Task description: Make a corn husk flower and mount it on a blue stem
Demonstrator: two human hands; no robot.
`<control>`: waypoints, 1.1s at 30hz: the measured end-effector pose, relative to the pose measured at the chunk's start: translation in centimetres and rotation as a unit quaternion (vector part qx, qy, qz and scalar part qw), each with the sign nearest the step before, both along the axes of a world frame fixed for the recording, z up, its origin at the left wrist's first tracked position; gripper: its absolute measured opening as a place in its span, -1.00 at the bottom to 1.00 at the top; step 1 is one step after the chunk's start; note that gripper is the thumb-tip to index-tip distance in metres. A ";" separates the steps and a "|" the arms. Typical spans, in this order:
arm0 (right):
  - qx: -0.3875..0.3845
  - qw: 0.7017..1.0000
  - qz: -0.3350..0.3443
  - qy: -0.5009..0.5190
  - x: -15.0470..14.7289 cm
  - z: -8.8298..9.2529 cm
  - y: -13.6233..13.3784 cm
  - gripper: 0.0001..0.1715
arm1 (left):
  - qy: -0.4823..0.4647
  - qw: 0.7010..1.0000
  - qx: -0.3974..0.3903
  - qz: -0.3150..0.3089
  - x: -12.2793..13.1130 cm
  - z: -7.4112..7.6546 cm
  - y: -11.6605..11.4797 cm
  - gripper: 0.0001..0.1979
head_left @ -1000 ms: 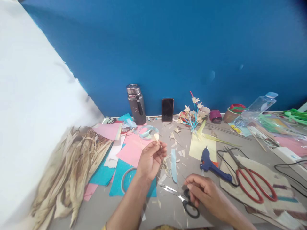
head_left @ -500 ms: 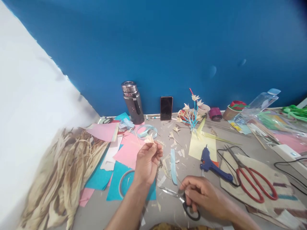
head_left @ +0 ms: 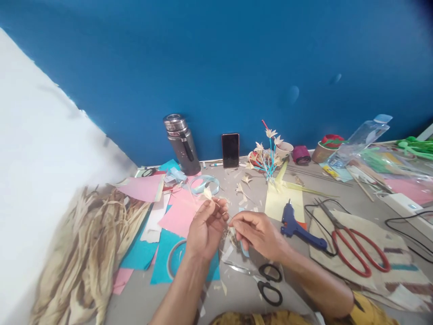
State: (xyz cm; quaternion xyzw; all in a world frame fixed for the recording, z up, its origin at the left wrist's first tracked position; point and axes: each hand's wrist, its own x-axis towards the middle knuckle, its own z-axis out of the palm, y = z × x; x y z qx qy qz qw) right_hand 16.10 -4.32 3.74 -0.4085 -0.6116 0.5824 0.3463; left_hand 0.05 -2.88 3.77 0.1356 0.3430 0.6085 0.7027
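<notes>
My left hand point(head_left: 207, 225) is raised over the table, fingers pinched on a small cream husk flower point(head_left: 207, 194). My right hand point(head_left: 257, 232) hovers beside it, fingers curled and pinched close to the left fingertips; what it holds, if anything, is too small to name. Black-handled scissors point(head_left: 263, 280) lie on the table just below both hands, untouched.
A pile of dried husks point(head_left: 91, 243) lies at the left. Pink and teal paper sheets point(head_left: 176, 216), a blue glue gun point(head_left: 297, 225), red scissors point(head_left: 355, 248), a grey flask point(head_left: 179, 144), a phone point(head_left: 230, 150) and a bunch of finished flowers point(head_left: 269, 155) stand around.
My right hand left the black scissors on the table and rose up to the left hand. The left hand kept hold of the small flower.
</notes>
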 end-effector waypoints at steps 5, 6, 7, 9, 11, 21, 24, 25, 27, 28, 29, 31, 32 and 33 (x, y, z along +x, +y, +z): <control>0.015 0.999 -0.041 -0.004 0.2 0.3 -0.3 -0.53 | -0.019 1.000 -0.003 -0.001 -0.1 0.0 0.1 -0.81; 0.009 0.999 -0.039 -0.005 0.2 0.4 -0.4 -0.52 | -0.015 1.000 0.001 -0.004 -0.1 0.0 0.1 -0.82; 0.005 0.999 -0.037 -0.008 0.2 0.5 -0.4 -0.51 | -0.010 1.000 0.006 -0.009 0.0 0.0 0.0 -0.83; 0.011 0.999 -0.034 -0.016 0.0 0.8 -0.5 -0.52 | 0.003 1.000 0.016 -0.019 0.0 -0.1 0.0 -0.81; 0.025 0.999 -0.035 -0.022 -0.2 0.9 -0.5 -0.56 | 0.022 0.999 0.021 -0.028 0.0 -0.1 -0.1 -0.78; 0.046 0.997 -0.058 -0.038 -0.1 1.0 -0.9 -0.64 | 0.058 0.996 0.053 -0.031 0.0 -0.1 -0.3 -0.76; 0.042 0.996 -0.062 -0.041 -0.1 1.2 -0.9 -0.66 | 0.061 0.996 0.059 -0.034 0.0 0.0 -0.4 -0.78; 0.042 0.996 -0.062 -0.042 -0.1 1.3 -0.9 -0.66 | 0.063 0.996 0.059 -0.035 0.0 0.0 -0.4 -0.78; 0.038 0.996 -0.064 -0.043 -0.1 1.3 -1.0 -0.68 | 0.067 0.995 0.061 -0.034 0.0 0.0 -0.4 -0.81; 0.033 0.996 -0.065 -0.042 -0.1 1.4 -1.0 -0.68 | 0.069 0.995 0.063 -0.033 0.0 0.0 -0.4 -0.82; 0.027 0.997 -0.065 -0.040 -0.1 1.4 -1.0 -0.68 | 0.072 0.995 0.065 -0.032 0.1 0.0 -0.4 -0.82; 0.019 0.997 -0.064 -0.036 0.0 1.4 -1.1 -0.67 | 0.083 0.994 0.069 -0.032 0.1 0.1 -0.4 -0.80; 0.017 0.997 -0.064 -0.034 0.0 1.4 -1.1 -0.67 | 0.090 0.993 0.070 -0.031 0.1 0.1 -0.4 -0.79; 0.017 0.997 -0.064 -0.033 0.0 1.4 -1.1 -0.67 | 0.097 0.992 0.070 -0.029 0.1 0.1 -0.4 -0.78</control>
